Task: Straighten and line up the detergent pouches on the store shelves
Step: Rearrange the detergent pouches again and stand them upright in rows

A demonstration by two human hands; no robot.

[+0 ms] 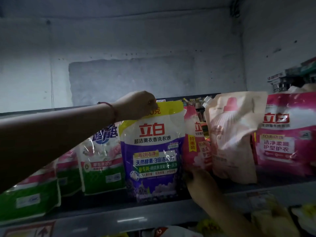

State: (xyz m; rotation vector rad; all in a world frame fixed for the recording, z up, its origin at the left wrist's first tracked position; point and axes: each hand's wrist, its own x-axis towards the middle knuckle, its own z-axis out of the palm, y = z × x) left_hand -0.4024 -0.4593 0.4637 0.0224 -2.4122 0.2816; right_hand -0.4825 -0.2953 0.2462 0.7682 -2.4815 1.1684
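Observation:
A purple and white detergent pouch with a yellow top (pixel 153 151) stands upright at the front of the shelf (pixel 130 218). My left hand (pixel 138 105) pinches its top edge from above. My right hand (pixel 201 185) reaches up from below and holds the bottom of a pink pouch (pixel 195 142) just right of the purple one. A pale pink spouted pouch (pixel 234 135) leans beside it, and a bright pink pouch (pixel 287 135) stands further right. Green and white pouches (pixel 102 159) fill the shelf to the left.
A bare grey wall (pixel 128 65) rises behind the shelf. Boxed goods (pixel 290 77) sit high at the right. Yellow packets (pixel 273 216) lie on the shelf below, at the lower right. A red-edged label (pixel 30 230) hangs at the shelf front, lower left.

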